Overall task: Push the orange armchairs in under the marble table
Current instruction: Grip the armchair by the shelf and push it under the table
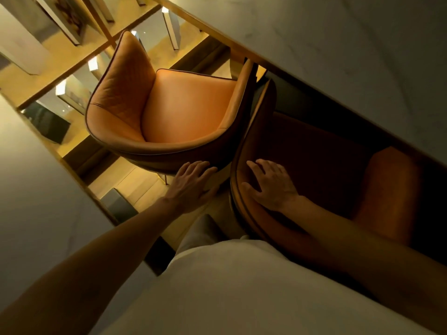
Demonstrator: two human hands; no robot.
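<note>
Two orange leather armchairs stand side by side at the marble table (350, 44), which fills the upper right. The lit armchair (183, 105) on the left has its front edge at the table's rim. The shadowed armchair (326, 170) on the right reaches partly under the tabletop. My left hand (191, 184) lies flat, fingers spread, on the outer back of the lit chair. My right hand (271, 182) rests on the top rim of the shadowed chair's back, fingers over the edge.
A pale slab surface (36, 201) runs along the left side. Beyond it a glossy floor (135, 182) mirrors lights and furniture. My light-coloured clothing (229, 286) fills the bottom centre, close behind both chairs.
</note>
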